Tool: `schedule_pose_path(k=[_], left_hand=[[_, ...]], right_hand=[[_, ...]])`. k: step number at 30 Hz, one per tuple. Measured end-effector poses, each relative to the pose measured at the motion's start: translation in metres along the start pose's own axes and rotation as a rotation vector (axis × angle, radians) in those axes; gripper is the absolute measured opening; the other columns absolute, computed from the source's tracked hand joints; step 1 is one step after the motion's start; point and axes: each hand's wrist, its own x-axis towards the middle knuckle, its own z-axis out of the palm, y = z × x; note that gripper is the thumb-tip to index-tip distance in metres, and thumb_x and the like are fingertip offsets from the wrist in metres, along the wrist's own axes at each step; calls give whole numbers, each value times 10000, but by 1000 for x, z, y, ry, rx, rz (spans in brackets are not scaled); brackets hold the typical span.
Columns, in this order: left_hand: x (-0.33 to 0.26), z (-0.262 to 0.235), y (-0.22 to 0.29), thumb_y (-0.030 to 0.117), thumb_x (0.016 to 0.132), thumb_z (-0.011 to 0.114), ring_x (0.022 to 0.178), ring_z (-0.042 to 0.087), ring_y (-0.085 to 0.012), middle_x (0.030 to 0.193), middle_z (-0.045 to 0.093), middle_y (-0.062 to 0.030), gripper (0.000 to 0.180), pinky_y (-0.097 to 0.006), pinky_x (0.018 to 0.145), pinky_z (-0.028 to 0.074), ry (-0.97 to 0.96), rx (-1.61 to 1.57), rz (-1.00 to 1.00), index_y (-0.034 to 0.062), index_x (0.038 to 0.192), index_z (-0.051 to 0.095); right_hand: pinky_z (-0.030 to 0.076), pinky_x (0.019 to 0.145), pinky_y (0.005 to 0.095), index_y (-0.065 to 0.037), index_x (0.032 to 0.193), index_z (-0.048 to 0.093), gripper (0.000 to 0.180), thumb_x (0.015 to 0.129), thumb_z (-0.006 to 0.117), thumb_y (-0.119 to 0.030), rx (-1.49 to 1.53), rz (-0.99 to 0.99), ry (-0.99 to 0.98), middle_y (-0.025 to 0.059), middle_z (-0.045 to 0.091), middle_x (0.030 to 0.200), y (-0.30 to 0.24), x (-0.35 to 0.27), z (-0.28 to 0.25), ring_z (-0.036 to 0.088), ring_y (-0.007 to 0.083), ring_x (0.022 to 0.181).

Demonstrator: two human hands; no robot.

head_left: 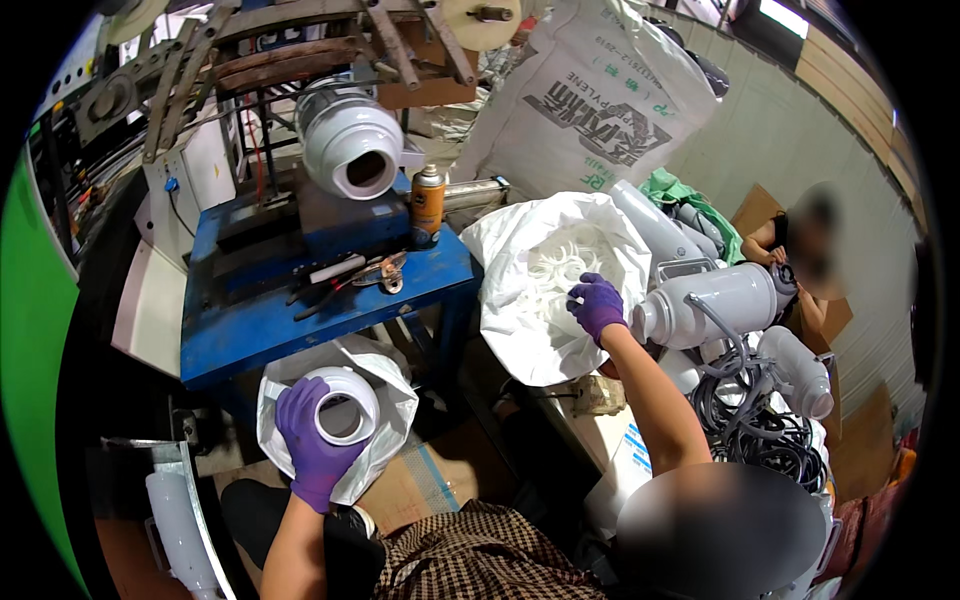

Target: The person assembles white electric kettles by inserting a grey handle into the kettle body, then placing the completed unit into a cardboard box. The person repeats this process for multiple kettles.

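left hand [312,440] clamped on white plastic round housing [343,403] | right hand [597,305] fingers curled, in white sack of white plastic rings [545,275] | ring not yet fitted

The blue metal surface [260,330] carries a dark block at its twelve o'clock, with a white moulded housing [352,148] on top. An orange spray can [427,205] stands at its two o'clock corner. Pliers and small hand tools [350,277] lie near its centre. Flattened cardboard [420,480] covers the floor at six o'clock.
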Motion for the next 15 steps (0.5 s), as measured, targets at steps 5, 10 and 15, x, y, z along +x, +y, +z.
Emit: schedule_pose_path(k=[5,10,15], left_hand=[[2,3,3,341,572,954,1223,585,-348,1260,646,-124,781,-496,1097,407,-86,-41,-32,101,1243,635],[-14,15,-14,348,617,912,1220,575,-372,1267,634,-148,758,-513,1094,407,-105,-89,27,81,1261,615],[-21,5,-10,314,626,891,1278,536,-397,1336,610,-171,798,-518,1130,376,-157,36,39,62,1319,586]], right_hand=[[555,666,304,-45,1048,764,238,865,799,-192,695,65,217,122,729,933,-11,-56,-26,708,200,735],[443,640,232,-43,1437,562,490,968,693,-102,1418,88,118,-36,548,836,4,-188,-34,526,53,734],[559,763,271,-37,1328,593,326,1030,620,-166,1604,447,-328,88,729,1063,-35,-305,-21,689,133,900]])
